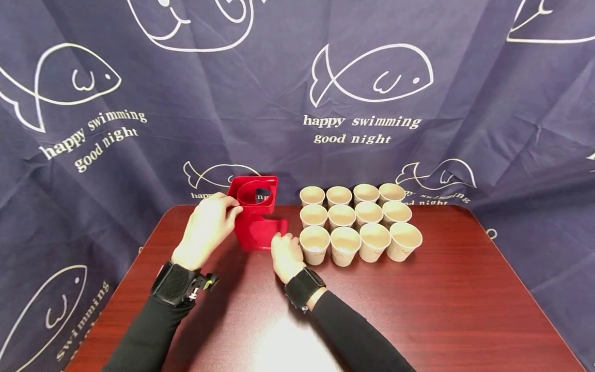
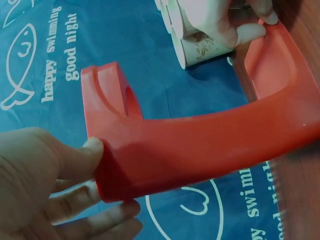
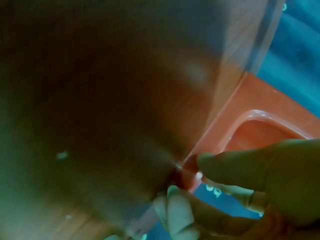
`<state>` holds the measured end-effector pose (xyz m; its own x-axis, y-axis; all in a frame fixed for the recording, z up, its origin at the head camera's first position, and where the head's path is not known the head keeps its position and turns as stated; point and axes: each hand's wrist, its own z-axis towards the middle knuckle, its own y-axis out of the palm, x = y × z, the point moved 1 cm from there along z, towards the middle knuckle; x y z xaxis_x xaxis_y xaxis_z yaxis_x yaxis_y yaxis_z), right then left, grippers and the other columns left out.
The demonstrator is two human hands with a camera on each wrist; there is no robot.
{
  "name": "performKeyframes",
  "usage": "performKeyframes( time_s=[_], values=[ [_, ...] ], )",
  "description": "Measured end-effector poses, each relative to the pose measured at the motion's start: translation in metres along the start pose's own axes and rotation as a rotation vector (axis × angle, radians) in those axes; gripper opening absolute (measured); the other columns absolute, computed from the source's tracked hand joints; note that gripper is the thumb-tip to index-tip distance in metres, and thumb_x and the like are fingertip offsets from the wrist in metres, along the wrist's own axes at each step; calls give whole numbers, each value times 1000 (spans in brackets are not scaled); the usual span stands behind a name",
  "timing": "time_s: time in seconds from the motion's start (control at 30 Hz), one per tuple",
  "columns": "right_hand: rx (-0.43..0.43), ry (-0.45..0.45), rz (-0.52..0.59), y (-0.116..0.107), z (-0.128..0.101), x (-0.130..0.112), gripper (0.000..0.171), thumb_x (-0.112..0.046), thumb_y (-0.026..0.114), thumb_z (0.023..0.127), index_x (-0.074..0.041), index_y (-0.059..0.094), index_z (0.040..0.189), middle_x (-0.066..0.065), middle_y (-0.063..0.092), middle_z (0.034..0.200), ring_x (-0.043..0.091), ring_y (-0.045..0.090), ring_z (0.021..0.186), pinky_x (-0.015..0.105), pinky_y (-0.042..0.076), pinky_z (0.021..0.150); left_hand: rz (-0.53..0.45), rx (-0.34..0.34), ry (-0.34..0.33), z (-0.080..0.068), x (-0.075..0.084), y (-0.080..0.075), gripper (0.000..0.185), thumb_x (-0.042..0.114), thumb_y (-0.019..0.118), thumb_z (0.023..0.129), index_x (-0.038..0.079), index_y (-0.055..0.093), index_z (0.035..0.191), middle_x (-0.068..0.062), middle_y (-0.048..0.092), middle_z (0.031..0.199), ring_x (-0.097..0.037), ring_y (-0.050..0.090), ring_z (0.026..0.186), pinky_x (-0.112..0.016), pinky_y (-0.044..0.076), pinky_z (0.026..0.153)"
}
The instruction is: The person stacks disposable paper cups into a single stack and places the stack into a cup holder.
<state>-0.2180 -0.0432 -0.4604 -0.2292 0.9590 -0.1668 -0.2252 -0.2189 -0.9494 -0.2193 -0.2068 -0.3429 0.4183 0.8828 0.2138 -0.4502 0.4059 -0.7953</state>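
Note:
A red plastic cup holder (image 1: 260, 235), C-shaped, with a round hole in its upper shelf and a recessed base, stands tilted toward the back left of the table. My left hand (image 1: 209, 219) pinches the upper left edge of it, thumb on the near face and fingers behind, as the left wrist view shows. At the base's front right corner my right hand (image 1: 285, 254) pinches the rim between thumb and fingers. Right beside that hand are white paper cups (image 1: 315, 253) standing upright in rows. In the right wrist view the fingertips are partly dark.
The reddish-brown wooden table (image 1: 418, 310) carries several paper cups in three rows, mouths up, right of the holder. A dark blue cloth (image 1: 279, 103) with white fish drawings and lettering hangs behind and around the table.

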Motion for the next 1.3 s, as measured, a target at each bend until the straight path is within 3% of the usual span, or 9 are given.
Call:
performKeyframes(
  time_s=[0.2,0.3,0.4,0.6,0.87,1.3],
  values=[
    [17,-93,-43,-6,-12,-3,7,-5,67,91,-8,72,96,14,70,84,28,66,71,37,54,58,-58,-19,33,-12,-11,-9,14,12,80,88,3,77,97,-12,74,91,-30,66,85,-47,56,81],
    [40,-141,-68,-9,-17,-1,12,-5,67,91,-7,72,102,13,71,84,27,66,70,35,55,57,-57,-24,79,-17,-14,-14,16,16,83,86,5,77,96,-9,73,90,-28,67,85,-46,55,82],
    [4,-193,-60,-9,-19,4,16,-5,66,92,-6,70,108,12,71,87,27,66,72,35,55,61,-59,-11,147,-22,-17,-17,18,15,86,82,6,76,94,-8,73,88,-29,66,85,-46,55,83],
    [-57,-323,26,-11,-22,15,7,-7,70,90,-6,66,96,12,70,81,29,68,67,38,57,60,-102,26,270,-33,-24,-20,21,6,88,76,7,75,92,-6,73,86,-24,66,80,-40,54,78],
    [-64,-471,149,-16,-31,25,13,-4,73,86,-7,60,88,7,66,69,23,70,65,33,56,57,-163,16,314,-42,-27,-28,24,7,89,74,12,76,94,3,73,87,-13,62,78,-22,49,73],
    [-221,-415,243,-19,-39,22,22,-10,80,84,-10,59,90,3,62,67,20,67,61,31,53,55,-217,1,313,-55,-31,-35,30,5,91,69,16,76,93,6,70,87,-6,57,72,-14,48,66]
  ],
)
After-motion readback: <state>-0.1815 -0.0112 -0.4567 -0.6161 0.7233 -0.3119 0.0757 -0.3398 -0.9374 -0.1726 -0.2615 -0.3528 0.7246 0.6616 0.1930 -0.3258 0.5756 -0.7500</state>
